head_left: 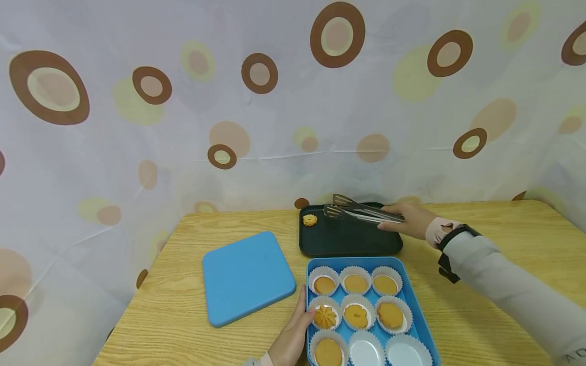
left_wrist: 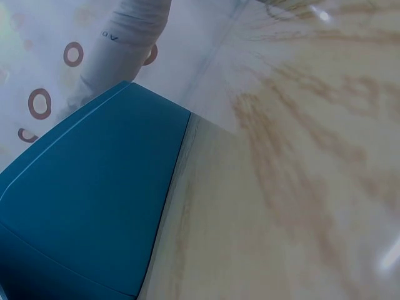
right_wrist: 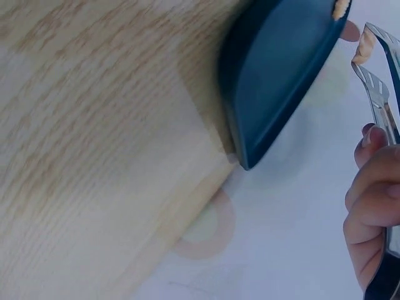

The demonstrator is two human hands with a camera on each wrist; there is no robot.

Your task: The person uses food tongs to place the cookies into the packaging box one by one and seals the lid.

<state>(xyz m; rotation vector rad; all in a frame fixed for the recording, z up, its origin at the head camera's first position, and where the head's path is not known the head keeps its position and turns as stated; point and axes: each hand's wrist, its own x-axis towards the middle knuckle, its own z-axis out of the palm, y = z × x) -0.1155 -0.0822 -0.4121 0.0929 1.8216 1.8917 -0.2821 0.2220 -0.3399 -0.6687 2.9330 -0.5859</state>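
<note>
My right hand [head_left: 409, 219] grips metal tongs [head_left: 366, 213] above the black tray [head_left: 350, 244]. In the right wrist view a small cookie [right_wrist: 364, 47] is caught between the tong tips. Another ring-shaped cookie [head_left: 310, 220] lies at the tray's left end. At the front, my left hand [head_left: 291, 335] holds the left wall of a blue box [head_left: 423, 325], thumb over the rim and fingers along the outside. White paper cups line the box; several contain cookies, such as a ridged one [head_left: 325, 317]. Two front cups, a middle one [head_left: 365, 351] and a right one [head_left: 407, 352], are bare inside.
A blue lid [head_left: 247, 279] lies flat on the wooden table [head_left: 183, 284], left of the box. The tray sits right behind the box, near the table's back edge. Behind the table hangs a patterned cloth [head_left: 284, 117].
</note>
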